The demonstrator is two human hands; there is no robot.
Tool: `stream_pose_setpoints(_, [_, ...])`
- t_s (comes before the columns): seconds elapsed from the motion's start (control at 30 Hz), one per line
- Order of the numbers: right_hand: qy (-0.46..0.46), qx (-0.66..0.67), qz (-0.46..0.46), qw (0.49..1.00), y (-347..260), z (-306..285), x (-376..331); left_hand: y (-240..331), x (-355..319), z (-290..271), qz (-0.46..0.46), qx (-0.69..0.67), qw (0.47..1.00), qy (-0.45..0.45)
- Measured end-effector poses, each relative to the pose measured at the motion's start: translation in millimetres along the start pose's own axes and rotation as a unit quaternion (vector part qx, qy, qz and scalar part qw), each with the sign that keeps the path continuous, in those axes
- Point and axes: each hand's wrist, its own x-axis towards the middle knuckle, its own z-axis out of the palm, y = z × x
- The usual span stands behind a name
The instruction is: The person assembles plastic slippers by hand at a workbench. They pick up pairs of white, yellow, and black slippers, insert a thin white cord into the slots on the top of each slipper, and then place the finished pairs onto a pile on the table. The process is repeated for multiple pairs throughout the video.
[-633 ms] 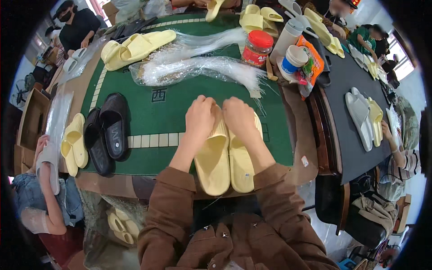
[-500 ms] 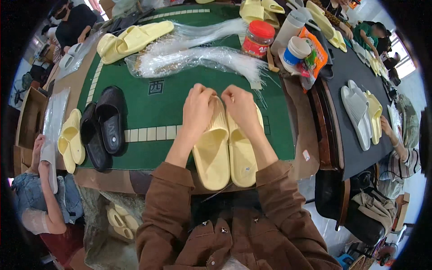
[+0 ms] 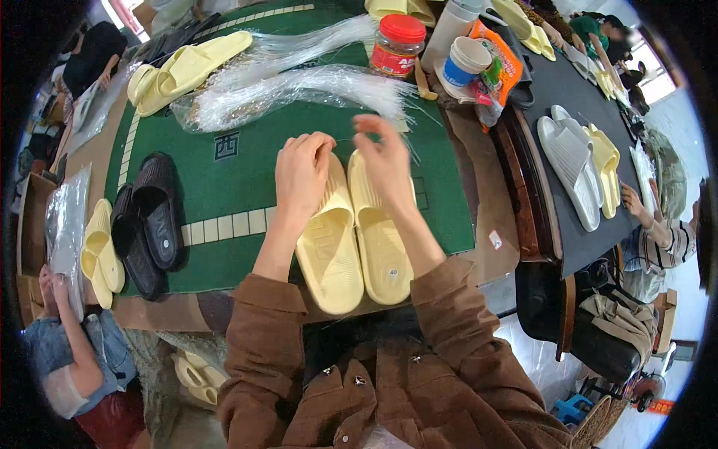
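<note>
A pair of pale yellow slide slippers lies side by side at the table's near edge, toes pointing away. My left hand (image 3: 303,173) is at the toe of the left slipper (image 3: 329,258), thumb and fingers pinched together. A thin strand seems to run from its fingertips, but what it holds is too small to make out. Above the toe of the right slipper (image 3: 383,258) is my right hand (image 3: 385,161), slightly blurred, its thumb and index finger apart. A small round sticker marks the right slipper's heel.
Bundles of clear plastic strands (image 3: 292,93) lie ahead on the green mat (image 3: 262,153). Black slippers (image 3: 158,213) and yellow slippers (image 3: 101,251) sit left. A red-lidded jar (image 3: 396,49) and paper cup (image 3: 465,63) stand far right. Other people work at both sides.
My right hand has lifted away from the slipper toe, and its fingers have parted. The left hand stays pinched at the toe. The whole view has shifted slightly.
</note>
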Motion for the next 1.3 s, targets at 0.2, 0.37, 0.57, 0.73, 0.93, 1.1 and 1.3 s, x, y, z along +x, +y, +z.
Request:
stream_pose_setpoints(0.2, [-0.088,-0.084,0.081,0.989,-12,-2,-4,10,12,5,0.07,0.059,0.994,0.054])
stream_pose_setpoints(0.37, [-0.022,0.061,0.144,0.987,-6,-10,1,7,5,0,0.021,-0.001,0.999,-0.027])
stream_pose_setpoints(0.57, [-0.032,0.182,0.219,0.958,-5,-18,7,24,-10,3,-0.063,-0.097,0.991,-0.072])
stream_pose_setpoints(0.73, [-0.147,0.332,0.291,0.885,-29,-29,15,28,-14,-1,-0.023,-0.086,0.992,-0.094])
stream_pose_setpoints(0.93, [-0.155,0.524,0.258,0.797,-80,-7,24,7,-16,2,-0.183,-0.267,0.943,-0.073])
stream_pose_setpoints(1.1, [-0.158,0.273,0.225,0.922,-57,-2,28,8,-9,-10,-0.251,-0.492,0.832,-0.045])
stream_pose_setpoints(1.3, [-0.082,0.299,0.219,0.925,-5,-16,10,27,-13,2,-0.11,-0.235,0.958,-0.12])
